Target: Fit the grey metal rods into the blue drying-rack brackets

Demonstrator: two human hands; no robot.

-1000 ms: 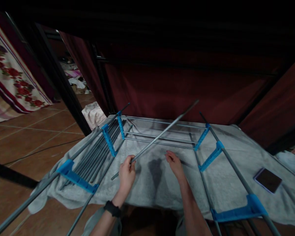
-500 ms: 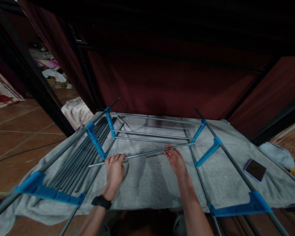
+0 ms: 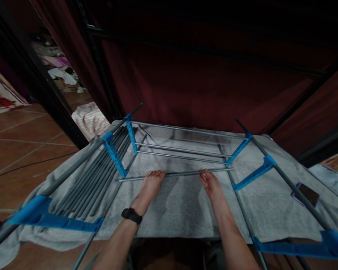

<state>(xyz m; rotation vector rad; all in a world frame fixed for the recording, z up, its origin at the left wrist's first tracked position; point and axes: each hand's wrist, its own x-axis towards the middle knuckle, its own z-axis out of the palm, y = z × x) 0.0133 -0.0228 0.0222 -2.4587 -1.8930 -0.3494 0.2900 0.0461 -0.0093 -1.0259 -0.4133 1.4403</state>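
A thin grey metal tube (image 3: pixel 183 173) lies crosswise between my two hands. My left hand (image 3: pixel 153 181), with a black watch on its wrist, is closed over the tube left of its middle. The fingers of my right hand (image 3: pixel 210 180) pinch it toward its right end. Around it stands a rack frame of grey tubes joined by blue plastic brackets. The tube's left end is near a left blue bracket (image 3: pixel 115 154), its right end near a right blue bracket (image 3: pixel 253 173). Several crossbars, such as a rear tube (image 3: pixel 183 151), span the far brackets.
Several loose grey tubes (image 3: pixel 92 176) lie side by side at the left on a grey cloth (image 3: pixel 180 210). A phone (image 3: pixel 307 194) rests at the right beneath a side tube. Dark red curtains (image 3: pixel 186 86) hang behind the frame.
My left hand has slid right along the tube, toward its middle. The tube, slanted before, is now closer to level and parallel with the rear crossbars. The view has shifted slightly.
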